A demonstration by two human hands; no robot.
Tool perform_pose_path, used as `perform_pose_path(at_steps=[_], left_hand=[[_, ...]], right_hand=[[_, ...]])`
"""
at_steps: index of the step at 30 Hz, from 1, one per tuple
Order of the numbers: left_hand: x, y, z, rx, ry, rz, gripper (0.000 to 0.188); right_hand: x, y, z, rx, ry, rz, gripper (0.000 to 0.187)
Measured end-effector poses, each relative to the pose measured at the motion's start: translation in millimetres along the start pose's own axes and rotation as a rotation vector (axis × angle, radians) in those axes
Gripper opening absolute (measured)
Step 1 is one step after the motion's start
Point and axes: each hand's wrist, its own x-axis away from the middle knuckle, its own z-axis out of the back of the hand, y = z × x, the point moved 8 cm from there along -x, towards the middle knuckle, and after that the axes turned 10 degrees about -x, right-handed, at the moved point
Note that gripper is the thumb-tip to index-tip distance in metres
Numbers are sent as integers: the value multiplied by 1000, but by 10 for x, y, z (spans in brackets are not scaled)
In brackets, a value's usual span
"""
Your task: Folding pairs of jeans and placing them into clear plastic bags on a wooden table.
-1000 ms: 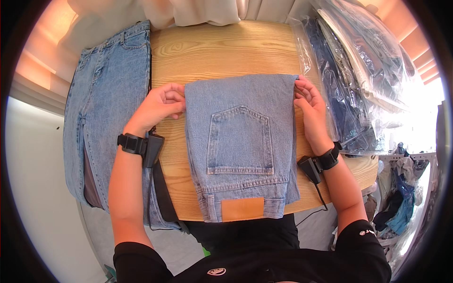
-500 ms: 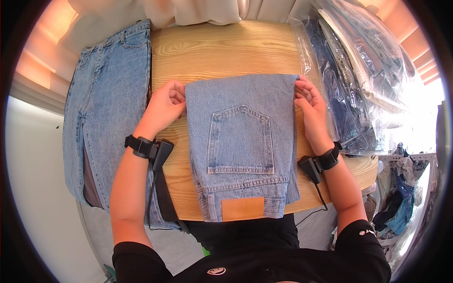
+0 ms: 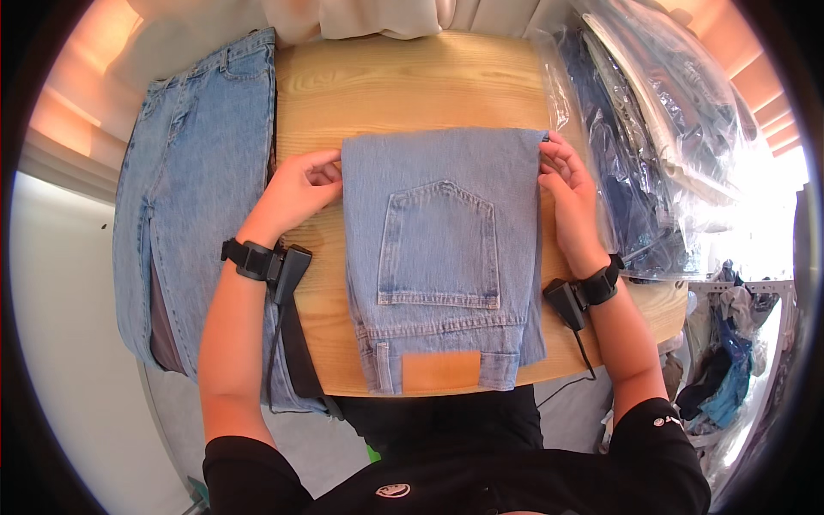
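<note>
A folded pair of light blue jeans (image 3: pixel 442 257) lies on the round wooden table (image 3: pixel 412 81), back pocket up, with a tan leather patch at the waistband near me. My left hand (image 3: pixel 300 184) touches the far left corner of the fold, fingers curled against its edge. My right hand (image 3: pixel 566 184) holds the far right corner, fingers pinching the denim edge. Both wrists wear black bands with small devices.
Another pair of light blue jeans (image 3: pixel 189 189) lies stretched along the table's left side, hanging over the edge. A pile of clothes in clear plastic bags (image 3: pixel 652 129) fills the right side. Pale cloth (image 3: pixel 369 15) lies at the far edge.
My left hand and forearm have shifted slightly outward at the fold's left corner. The jeans and my right hand stay about where they were.
</note>
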Motion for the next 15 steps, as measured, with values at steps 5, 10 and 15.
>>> perform_pose_path(at_steps=[5,10,15], left_hand=[[80,102,-11,-21,-88,-140,55],[213,266,-37,-66,-229,-143,77],[290,262,-40,-228,-319,-93,103]], right_hand=[[-4,1,-9,0,7,-14,35],[-22,1,20,-24,13,8,35],[-29,42,9,-34,2,-4,35]])
